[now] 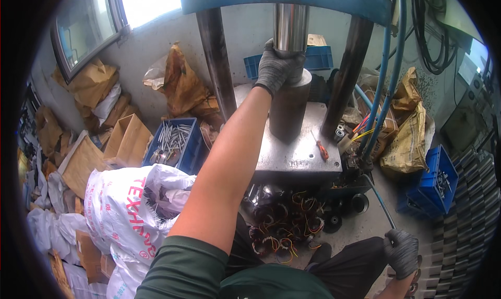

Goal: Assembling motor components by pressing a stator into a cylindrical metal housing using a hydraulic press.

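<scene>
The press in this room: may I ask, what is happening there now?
A person's gloved left hand is at the shiny ram, by the top of the upright metal cylinder; whether it holds a part is unclear. The gloved right hand grips a long lever. An orange-handled screwdriver lies on the metal base.

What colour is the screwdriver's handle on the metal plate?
The screwdriver handle is orange-red, showing best in the head view.
</scene>
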A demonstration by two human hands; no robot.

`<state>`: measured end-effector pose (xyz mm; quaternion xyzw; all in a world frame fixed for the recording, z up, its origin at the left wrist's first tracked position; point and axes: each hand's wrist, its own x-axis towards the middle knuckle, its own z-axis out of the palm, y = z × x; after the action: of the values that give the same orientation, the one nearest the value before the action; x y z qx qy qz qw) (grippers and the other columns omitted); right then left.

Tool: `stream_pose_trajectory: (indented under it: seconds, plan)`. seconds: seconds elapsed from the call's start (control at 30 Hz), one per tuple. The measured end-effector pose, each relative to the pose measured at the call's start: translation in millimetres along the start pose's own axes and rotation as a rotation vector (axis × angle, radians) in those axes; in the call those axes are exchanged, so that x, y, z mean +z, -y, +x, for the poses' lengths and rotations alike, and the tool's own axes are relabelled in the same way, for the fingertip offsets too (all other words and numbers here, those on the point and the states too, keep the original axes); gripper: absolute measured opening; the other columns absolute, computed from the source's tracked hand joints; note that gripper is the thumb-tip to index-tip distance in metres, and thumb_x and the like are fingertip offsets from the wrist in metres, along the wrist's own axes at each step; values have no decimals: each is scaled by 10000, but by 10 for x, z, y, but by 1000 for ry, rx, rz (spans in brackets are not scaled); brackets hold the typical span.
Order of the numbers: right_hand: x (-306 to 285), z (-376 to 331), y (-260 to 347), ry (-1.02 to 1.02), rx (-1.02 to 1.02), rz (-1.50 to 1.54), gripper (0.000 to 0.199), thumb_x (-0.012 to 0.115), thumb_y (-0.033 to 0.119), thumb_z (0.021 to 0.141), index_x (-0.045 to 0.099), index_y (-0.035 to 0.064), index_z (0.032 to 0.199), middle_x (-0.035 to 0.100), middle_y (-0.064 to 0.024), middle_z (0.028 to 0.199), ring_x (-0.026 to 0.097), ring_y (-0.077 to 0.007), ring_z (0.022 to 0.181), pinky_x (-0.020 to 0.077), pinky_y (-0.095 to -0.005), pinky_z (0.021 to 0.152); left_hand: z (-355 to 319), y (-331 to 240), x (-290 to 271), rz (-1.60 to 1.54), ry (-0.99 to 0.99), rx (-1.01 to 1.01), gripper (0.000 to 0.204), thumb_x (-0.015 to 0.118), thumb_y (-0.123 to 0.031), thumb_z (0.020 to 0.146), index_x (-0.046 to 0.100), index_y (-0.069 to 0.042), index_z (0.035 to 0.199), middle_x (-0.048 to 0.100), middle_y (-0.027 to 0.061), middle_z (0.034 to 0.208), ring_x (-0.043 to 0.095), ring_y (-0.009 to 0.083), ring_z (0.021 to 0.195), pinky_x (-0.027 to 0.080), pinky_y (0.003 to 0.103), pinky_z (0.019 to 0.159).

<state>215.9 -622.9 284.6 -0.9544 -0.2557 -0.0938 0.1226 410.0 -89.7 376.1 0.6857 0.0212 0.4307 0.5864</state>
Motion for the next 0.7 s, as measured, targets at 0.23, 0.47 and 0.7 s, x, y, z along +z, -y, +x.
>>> stream_pose_trajectory:
  seconds: [0.23,0.47,0.7]
  plan:
    - [-335,447,-28,-109,-225,40,226,612,-60,799,676,52,985,676,-194,948,662,-423,843,545,-471,740,-132,-201,14,-88,36,-77,649,852,-199,746,500,-64,1275,643,80,1091,624,171,974,574,311,884]
    - [-677,2063,-219,-695,-409,-196,153,622,20,925,646,31,1076,675,-198,987,660,-397,911,526,-460,819,-139,-229,55,-417,103,-120,592,774,-309,846,494,-32,1288,585,103,1116,605,221,1062,563,345,958]
    - [-533,1628,-110,-495,-313,88,228,694,103,937,675,15,1146,721,-203,1021,719,-364,927,558,-428,835,70,174,-100,-712,102,-119,536,763,-357,879,551,-21,1238,563,123,1136,597,251,1113,558,371,1014]
